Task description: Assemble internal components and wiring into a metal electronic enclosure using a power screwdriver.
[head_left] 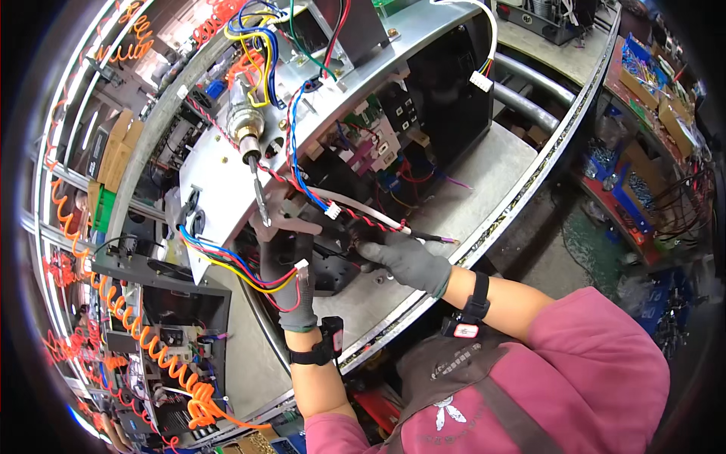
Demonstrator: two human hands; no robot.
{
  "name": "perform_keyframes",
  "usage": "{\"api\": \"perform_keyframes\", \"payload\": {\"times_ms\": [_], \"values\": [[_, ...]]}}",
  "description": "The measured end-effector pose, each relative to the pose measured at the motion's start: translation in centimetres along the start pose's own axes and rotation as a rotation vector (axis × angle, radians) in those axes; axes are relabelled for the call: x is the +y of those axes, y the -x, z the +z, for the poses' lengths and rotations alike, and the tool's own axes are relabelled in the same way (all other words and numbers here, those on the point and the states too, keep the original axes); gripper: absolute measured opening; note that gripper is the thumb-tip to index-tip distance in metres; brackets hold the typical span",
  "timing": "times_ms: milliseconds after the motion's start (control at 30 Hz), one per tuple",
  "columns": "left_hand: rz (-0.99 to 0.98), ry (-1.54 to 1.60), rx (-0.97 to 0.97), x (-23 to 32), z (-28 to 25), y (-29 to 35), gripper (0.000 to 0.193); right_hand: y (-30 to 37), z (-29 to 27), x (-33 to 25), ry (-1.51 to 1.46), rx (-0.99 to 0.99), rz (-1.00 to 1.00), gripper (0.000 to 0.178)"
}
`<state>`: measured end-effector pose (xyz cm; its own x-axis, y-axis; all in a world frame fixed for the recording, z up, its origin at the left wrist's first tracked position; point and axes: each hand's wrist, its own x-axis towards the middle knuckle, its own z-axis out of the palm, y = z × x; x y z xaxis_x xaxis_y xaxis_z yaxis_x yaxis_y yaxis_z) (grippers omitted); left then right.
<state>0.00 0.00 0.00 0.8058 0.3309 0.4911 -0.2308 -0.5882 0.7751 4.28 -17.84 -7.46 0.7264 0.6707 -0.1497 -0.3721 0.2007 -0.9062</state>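
Observation:
My left hand, in a grey glove, reaches up under the edge of a silvery metal plate. Its fingers are bent, and what they hold, if anything, is hidden among wires and dark parts. Right beside those fingers is the bit of a hanging power screwdriver. My right hand, gloved too, has its fingers curled at a dark part inside the open machine housing; I cannot make that part out. Above it runs a pale sleeved cable, with a twisted red-and-black wire and a white connector close by.
A coloured wire bundle hangs over my left glove. Another white plug dangles at the upper right. Orange coiled air hoses hang on the left, near another open machine. Blue parts bins stand on a red rack at right.

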Motion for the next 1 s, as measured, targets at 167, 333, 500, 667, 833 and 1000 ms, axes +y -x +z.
{"api": "perform_keyframes", "payload": {"times_ms": [167, 333, 500, 667, 833, 1000], "values": [[0.010, -0.120, -0.211, -1.1, -1.4, -1.1, 0.023, -1.6, 1.2, 1.8, -0.183, 0.057, -0.185, 0.048], [0.082, -0.298, -0.214, -3.9, -1.5, -2.6, 0.030, -4.1, 2.5, 3.1, -0.839, 0.011, -0.130, 0.028], [0.064, 0.073, -0.036, -3.9, -0.6, -1.5, 0.030, -6.2, 3.5, 4.4, -1.078, -0.053, -0.106, 0.028], [-0.012, 0.287, -0.108, -5.0, -1.5, -2.1, 0.037, -10.1, 3.8, 6.9, -1.487, -0.508, -0.179, 0.029], [-0.020, 0.461, -0.052, -5.7, -1.5, -2.5, 0.028, -10.6, 3.7, 8.8, -1.642, -0.666, -0.151, 0.034], [0.230, -0.215, -0.062, -4.1, -2.3, -2.8, 0.022, -11.7, 3.6, 9.7, -1.540, -0.518, -0.095, 0.032]]}}
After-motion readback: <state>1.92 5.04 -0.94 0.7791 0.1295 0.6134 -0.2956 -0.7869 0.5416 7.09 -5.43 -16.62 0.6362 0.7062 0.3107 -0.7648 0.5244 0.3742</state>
